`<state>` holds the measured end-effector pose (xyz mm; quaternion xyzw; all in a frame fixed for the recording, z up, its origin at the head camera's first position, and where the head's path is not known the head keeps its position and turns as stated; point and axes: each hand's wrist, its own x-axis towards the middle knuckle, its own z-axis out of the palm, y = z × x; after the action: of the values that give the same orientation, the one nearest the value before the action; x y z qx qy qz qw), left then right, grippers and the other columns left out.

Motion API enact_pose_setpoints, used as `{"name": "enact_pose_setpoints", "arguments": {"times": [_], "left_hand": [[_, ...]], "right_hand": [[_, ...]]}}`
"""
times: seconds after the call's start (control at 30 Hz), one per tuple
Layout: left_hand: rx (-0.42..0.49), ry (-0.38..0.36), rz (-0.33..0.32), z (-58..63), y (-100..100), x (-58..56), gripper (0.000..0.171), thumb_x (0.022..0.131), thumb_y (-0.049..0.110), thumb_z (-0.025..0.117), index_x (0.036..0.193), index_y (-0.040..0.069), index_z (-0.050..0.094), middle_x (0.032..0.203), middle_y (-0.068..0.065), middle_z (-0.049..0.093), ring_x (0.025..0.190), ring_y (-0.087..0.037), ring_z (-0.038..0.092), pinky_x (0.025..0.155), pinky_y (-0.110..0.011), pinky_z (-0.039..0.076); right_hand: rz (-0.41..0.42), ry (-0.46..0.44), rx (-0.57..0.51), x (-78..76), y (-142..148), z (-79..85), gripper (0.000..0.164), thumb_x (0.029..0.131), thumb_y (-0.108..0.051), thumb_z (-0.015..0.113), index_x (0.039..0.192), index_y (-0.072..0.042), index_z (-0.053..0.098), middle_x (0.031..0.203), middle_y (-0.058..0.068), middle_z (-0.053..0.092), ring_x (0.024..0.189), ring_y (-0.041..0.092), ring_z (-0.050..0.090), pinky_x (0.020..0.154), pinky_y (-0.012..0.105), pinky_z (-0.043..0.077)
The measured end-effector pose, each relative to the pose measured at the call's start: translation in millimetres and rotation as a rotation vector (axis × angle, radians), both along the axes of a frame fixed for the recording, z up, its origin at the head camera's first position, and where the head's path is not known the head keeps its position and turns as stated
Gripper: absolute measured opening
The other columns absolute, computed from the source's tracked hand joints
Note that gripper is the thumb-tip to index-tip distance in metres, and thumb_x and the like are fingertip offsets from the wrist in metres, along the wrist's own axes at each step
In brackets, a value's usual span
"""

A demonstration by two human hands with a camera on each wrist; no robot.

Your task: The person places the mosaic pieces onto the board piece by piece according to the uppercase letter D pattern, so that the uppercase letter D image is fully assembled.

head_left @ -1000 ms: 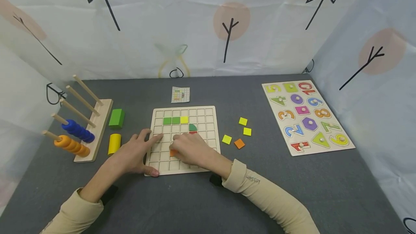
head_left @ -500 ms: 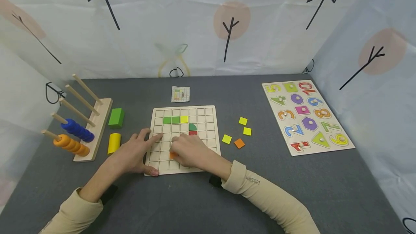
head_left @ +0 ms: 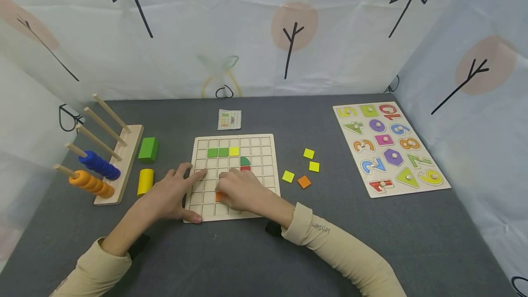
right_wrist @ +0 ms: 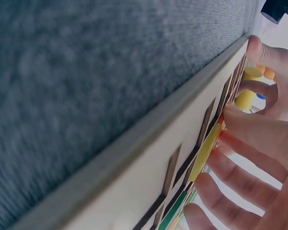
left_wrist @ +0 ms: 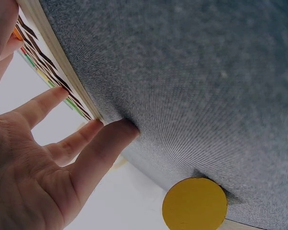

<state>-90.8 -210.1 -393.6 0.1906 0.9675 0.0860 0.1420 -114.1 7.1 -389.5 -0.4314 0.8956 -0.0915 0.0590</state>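
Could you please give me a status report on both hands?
Left hand touching square, pale wooden grid board. Right hand pinching flat orange tile, partly hidden. Nothing visibly blocking.

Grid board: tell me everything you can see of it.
The grid board is a pale, wood-looking panel with a plain border and rows of square recesses. It lies flat on the grey table. On it sit two green squares, a yellow square, a rounded green piece and a red piece. The left hand touches its near left corner; the right hand, pinching an orange piece, hides part of it.
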Motion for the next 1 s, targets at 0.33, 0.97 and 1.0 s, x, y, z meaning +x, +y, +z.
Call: {"name": "enact_pose_setpoints", "arguments": {"times": [0.33,0.97,1.0], "left_hand": [[-0.011,0.004,-0.003,-2.2,-1,-1.5,0.121,0.056,0.066,0.091,0.155,0.014,0.044,0.15,-0.032,0.04,0.116,-0.052,0.055,0.082,-0.059,0.056],[-0.018,-0.003,-0.006,0.7,0,0.7,0.121,0.057,0.067,0.091,0.155,0.013,0.044,0.15,-0.032,0.039,0.116,-0.051,0.054,0.085,-0.06,0.055],[-0.017,-0.004,-0.007,0.9,0,0.7,0.122,0.057,0.068,0.091,0.155,0.013,0.044,0.15,-0.032,0.039,0.116,-0.05,0.054,0.085,-0.059,0.055]], "right_hand": [[-0.044,-0.019,0.044,-3.6,6,8.0,0.022,0.093,-0.027,0.074,0.113,-0.026,0.08,0.101,-0.004,0.071,0.085,0.014,0.065,0.058,0.021,0.043],[-0.204,-0.141,0.008,-17.7,63,17.6,0.027,0.091,-0.017,0.075,0.117,-0.022,0.079,0.105,0.002,0.07,0.087,0.018,0.063,0.057,0.032,0.047],[-0.219,-0.145,0.01,-18.4,66,17.9,0.028,0.091,-0.017,0.075,0.118,-0.021,0.078,0.106,0.003,0.071,0.088,0.018,0.062,0.057,0.032,0.047]]}}
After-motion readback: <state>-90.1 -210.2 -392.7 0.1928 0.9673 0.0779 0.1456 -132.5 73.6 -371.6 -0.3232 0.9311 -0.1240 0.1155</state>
